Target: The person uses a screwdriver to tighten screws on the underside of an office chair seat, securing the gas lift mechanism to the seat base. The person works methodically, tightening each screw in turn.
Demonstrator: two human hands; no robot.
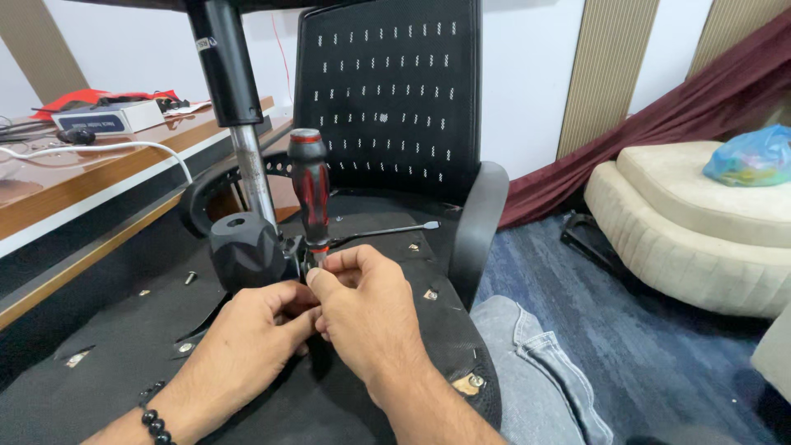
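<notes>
Upturned chair base (124, 346), black: both hands closed tight at its centre mechanism. R hand (362, 305) pinches lower shaft of upright red/black screwdriver (311, 185); L hand (251, 325) braces alongside, touching.

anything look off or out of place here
The office chair lies overturned, its black underside facing up and its gas cylinder sticking upward. One loose screw lies on that underside.

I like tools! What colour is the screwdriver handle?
The screwdriver handle is red and black, standing upright above both hands; the head view shows it.
</notes>
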